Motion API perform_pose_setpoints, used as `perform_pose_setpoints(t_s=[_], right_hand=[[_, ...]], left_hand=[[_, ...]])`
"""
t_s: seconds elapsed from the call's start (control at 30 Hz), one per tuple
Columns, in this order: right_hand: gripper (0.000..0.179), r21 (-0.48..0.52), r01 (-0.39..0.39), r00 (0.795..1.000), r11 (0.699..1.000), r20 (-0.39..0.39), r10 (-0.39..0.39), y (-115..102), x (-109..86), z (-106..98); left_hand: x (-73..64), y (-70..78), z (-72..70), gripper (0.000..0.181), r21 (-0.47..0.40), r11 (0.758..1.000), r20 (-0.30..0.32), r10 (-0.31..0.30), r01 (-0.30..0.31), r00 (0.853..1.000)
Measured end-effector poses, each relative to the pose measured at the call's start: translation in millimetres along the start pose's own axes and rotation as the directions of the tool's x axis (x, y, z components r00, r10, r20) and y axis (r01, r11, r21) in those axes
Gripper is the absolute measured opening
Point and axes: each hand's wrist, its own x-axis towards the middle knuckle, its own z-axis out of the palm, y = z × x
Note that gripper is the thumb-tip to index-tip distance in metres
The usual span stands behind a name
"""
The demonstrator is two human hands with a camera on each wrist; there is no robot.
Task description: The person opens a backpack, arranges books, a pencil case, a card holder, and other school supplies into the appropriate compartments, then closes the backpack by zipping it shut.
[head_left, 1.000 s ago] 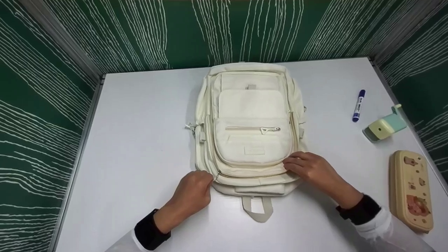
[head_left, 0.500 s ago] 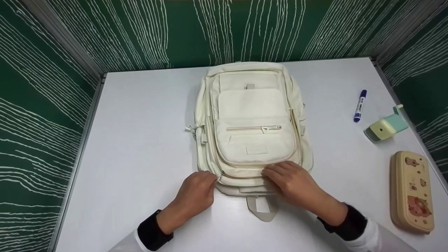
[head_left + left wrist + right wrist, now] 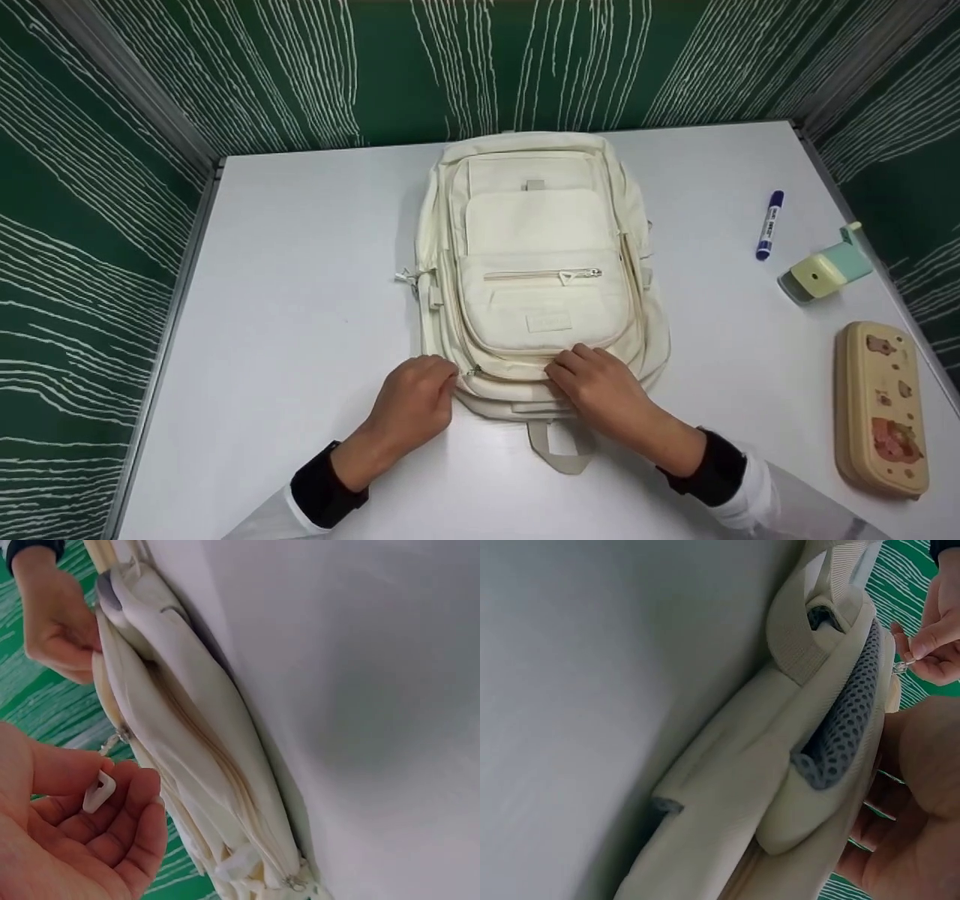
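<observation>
On backpack (image 3: 541, 225), flat on table (image 3: 300, 262) | near-left corner: pinching zipper pull (image 3: 100, 793) with left hand (image 3: 414, 399) | near edge: gripping it with right hand (image 3: 604, 390), just shifted leftward; probably steadying it closer to zipper pull

A booth-like workspace: white table (image 3: 315, 285) beneath the left grip (image 3: 412, 397), metal-framed, white-streaked green panels (image 3: 399, 75) beyond and either side.

The backpack patch (image 3: 549, 322) and the marker (image 3: 769, 225) bear marks too small to read.
</observation>
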Motion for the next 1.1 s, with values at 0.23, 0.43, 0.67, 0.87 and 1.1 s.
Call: perform_pose_setpoints(t_s=[0.23, 0.43, 0.67, 0.87, 1.1], right_hand=[[0.008, -0.017, 0.048, 0.999, 0.999, -0.025, -0.048, 2, 0.4, -6], [0.008, -0.015, 0.067, 0.996, 0.998, -0.063, -0.067, 0, 1.2, -11], [0.011, -0.003, 0.077, 0.994, 0.997, -0.084, -0.077, -2, -0.3, -13], [0.013, -0.011, 0.073, 0.994, 0.997, -0.079, -0.074, -3, -1.9, -14], [0.014, -0.011, 0.069, 0.994, 0.998, -0.086, -0.07, -4, -1.5, -15]], left_hand=[[15.7, -19.0, -9.3, 0.014, 0.003, 0.997, 0.048, -0.081, 0.081, 0.996], [42.3, -40.6, -18.2, 0.019, 0.02, 0.991, 0.042, -0.131, 0.13, 0.991], [76.6, -64.4, -19.8, 0.026, 0.057, 0.976, 0.08, -0.215, 0.211, 0.973], [110.8, -80.6, -21.5, 0.024, 0.108, 0.965, 0.062, -0.248, 0.241, 0.967], [139.9, -98.3, -23.8, 0.017, 0.108, 0.943, 0.058, -0.321, 0.313, 0.945]])
